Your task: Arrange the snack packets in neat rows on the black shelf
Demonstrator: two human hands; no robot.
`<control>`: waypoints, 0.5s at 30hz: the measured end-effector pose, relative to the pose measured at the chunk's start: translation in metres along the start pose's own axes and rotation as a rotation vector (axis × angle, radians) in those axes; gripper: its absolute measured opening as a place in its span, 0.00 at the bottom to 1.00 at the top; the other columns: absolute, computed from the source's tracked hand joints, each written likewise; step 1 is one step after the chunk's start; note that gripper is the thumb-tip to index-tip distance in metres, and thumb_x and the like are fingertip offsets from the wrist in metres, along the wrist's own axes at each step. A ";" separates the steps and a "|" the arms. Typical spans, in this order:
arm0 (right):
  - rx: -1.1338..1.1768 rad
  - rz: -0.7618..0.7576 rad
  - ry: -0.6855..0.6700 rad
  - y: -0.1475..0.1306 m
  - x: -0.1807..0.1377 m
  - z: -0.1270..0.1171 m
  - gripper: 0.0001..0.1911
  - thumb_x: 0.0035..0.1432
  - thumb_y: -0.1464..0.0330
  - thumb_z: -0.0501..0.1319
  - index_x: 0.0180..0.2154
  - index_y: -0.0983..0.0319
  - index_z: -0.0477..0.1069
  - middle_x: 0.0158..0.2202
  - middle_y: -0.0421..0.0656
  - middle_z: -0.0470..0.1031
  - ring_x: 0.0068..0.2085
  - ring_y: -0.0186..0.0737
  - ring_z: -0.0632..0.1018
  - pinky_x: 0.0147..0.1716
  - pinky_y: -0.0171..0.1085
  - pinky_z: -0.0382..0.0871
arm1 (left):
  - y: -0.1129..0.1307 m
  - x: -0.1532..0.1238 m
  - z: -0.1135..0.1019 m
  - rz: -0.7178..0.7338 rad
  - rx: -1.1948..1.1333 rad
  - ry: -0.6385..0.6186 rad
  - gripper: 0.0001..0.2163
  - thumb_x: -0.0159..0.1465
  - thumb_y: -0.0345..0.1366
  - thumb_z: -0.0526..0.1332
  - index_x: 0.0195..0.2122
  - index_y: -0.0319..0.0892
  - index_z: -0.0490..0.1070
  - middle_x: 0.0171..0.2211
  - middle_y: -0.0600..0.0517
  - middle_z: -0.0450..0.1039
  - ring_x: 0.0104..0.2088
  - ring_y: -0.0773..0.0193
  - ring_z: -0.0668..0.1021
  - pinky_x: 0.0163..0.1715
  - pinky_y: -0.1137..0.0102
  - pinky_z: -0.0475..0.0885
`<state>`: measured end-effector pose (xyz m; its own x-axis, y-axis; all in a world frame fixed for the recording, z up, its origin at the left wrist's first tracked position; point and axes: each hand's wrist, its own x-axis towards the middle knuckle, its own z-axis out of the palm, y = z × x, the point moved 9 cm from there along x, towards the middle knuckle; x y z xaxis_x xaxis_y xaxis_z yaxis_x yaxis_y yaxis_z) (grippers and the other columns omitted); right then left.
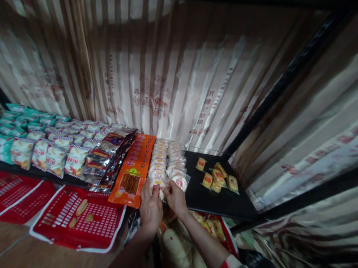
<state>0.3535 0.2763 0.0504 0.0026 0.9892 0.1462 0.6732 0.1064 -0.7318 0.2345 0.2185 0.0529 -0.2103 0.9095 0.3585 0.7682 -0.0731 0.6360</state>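
Two rows of round white snacks in clear wrappers, a left row [158, 164] and a right row [176, 164], lie side by side on a black shelf [199, 198]. My left hand [150, 210] is at the near end of the left row, its fingers closed around the edge of the front round packet [161, 193]. Pressed together, the fingertips of my right hand [176, 201] are at the same packet's other side, beside the right row. My fingers partly hide that packet. An orange snack bag [133, 170] lies flat just left of my left hand.
Small yellow wrapped cakes [218, 176] lie on the shelf's right part. Silver-and-dark bags [101, 160], white chip bags [76, 159] and teal bags [2, 146] fill the left. Red baskets [113, 235] stand below. A black slanted post [262, 102] crosses before the curtain [154, 65].
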 end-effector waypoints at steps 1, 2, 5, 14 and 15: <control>-0.019 -0.010 -0.008 -0.003 0.004 0.002 0.06 0.52 0.65 0.54 0.30 0.60 0.67 0.25 0.41 0.73 0.26 0.38 0.73 0.27 0.34 0.65 | 0.000 0.002 0.004 0.026 0.025 -0.007 0.20 0.60 0.27 0.50 0.53 0.44 0.64 0.59 0.46 0.55 0.61 0.53 0.56 0.57 0.57 0.58; -0.033 -0.022 -0.016 -0.005 0.007 0.004 0.07 0.53 0.66 0.53 0.31 0.61 0.67 0.26 0.42 0.73 0.27 0.38 0.73 0.28 0.34 0.66 | -0.001 0.005 0.008 0.040 0.048 -0.016 0.20 0.61 0.27 0.50 0.54 0.43 0.63 0.59 0.46 0.55 0.61 0.52 0.56 0.57 0.57 0.58; -0.070 -0.106 0.018 -0.011 0.010 0.005 0.14 0.54 0.68 0.52 0.42 0.65 0.68 0.36 0.49 0.75 0.37 0.43 0.75 0.38 0.39 0.68 | -0.007 0.010 0.022 0.044 0.116 -0.055 0.20 0.62 0.27 0.49 0.55 0.40 0.62 0.58 0.42 0.57 0.60 0.51 0.58 0.57 0.56 0.59; -0.340 -0.256 0.255 0.018 -0.016 -0.019 0.22 0.59 0.66 0.49 0.55 0.59 0.60 0.63 0.49 0.49 0.62 0.53 0.50 0.54 0.57 0.53 | -0.009 0.011 0.037 0.006 0.246 -0.085 0.23 0.60 0.23 0.49 0.57 0.39 0.59 0.59 0.40 0.57 0.60 0.52 0.59 0.57 0.55 0.58; -0.348 -0.230 0.279 0.026 -0.017 -0.022 0.21 0.59 0.65 0.49 0.54 0.58 0.61 0.64 0.49 0.47 0.62 0.55 0.49 0.53 0.58 0.53 | -0.008 0.012 0.037 0.003 0.244 -0.088 0.22 0.60 0.23 0.49 0.57 0.39 0.59 0.59 0.40 0.58 0.60 0.52 0.60 0.57 0.56 0.58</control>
<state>0.3873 0.2605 0.0434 -0.0097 0.8746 0.4848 0.8862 0.2321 -0.4010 0.2478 0.2450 0.0268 -0.1625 0.9423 0.2928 0.8941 0.0151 0.4477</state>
